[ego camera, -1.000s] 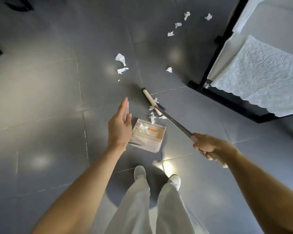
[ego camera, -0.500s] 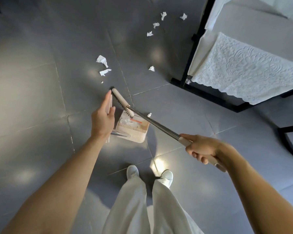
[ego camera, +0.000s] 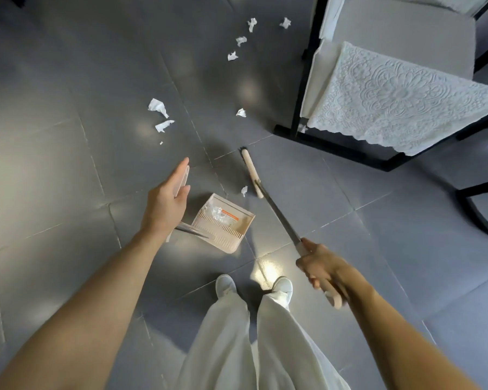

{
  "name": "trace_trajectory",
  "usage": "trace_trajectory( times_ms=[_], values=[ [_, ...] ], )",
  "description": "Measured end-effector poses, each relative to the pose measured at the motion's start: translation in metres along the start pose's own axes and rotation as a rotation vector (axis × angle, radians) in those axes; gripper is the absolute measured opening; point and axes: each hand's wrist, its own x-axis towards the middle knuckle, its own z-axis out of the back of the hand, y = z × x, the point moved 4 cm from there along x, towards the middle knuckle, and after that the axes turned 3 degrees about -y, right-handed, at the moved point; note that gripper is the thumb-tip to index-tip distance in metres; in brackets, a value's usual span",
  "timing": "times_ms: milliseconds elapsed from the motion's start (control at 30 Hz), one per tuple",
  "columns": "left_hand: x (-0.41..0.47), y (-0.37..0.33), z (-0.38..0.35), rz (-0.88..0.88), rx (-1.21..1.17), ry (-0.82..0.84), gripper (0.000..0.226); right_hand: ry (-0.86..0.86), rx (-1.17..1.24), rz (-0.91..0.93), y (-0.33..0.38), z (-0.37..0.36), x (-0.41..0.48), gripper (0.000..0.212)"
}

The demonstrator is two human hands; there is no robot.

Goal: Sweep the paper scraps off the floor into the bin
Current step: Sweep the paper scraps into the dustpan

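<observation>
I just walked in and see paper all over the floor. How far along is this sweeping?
Early to midway. Done: some scraps already lie in the dustpan, whose handle the left hand steadies. In hand: the right hand grips the broom, its head beside one small scrap just short of the pan. Left: two larger scraps, one near the table leg, and a far cluster.

I saw white paper scraps (ego camera: 158, 107) strewn over the grey floor (ego camera: 54, 136); the beige dustpan (ego camera: 223, 222) held some; the broom head (ego camera: 251, 171) lay beyond it.
</observation>
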Motion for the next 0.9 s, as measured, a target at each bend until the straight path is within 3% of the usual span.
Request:
trace_trajectory(
  times_ms=[100, 200, 300, 433, 600, 900],
  values=[
    [0.002, 0.003, 0.004, 0.010, 0.007, -0.024, 0.053, 0.112, 0.034, -0.021, -0.002, -0.015, -0.009, 0.046],
    [0.002, 0.006, 0.008, -0.011, 0.050, -0.042, 0.053, 0.174, 0.081, -0.056, 0.004, -0.011, -0.017, 0.052],
    [0.001, 0.014, 0.018, 0.003, 0.046, -0.076, 0.052, 0.174, 0.095, -0.029, 0.023, 0.002, -0.025, 0.062],
    [0.003, 0.033, 0.046, 0.073, 0.005, -0.169, 0.051, 0.141, 0.122, 0.048, 0.062, -0.001, -0.031, 0.059],
    [0.016, 0.055, 0.083, 0.081, -0.032, -0.248, 0.051, 0.119, 0.190, 0.118, 0.120, -0.025, -0.009, 0.034],
    [0.090, 0.103, 0.153, 0.164, -0.035, -0.351, 0.049, 0.046, 0.068, 0.306, 0.263, -0.047, 0.054, 0.048]
  ],
)
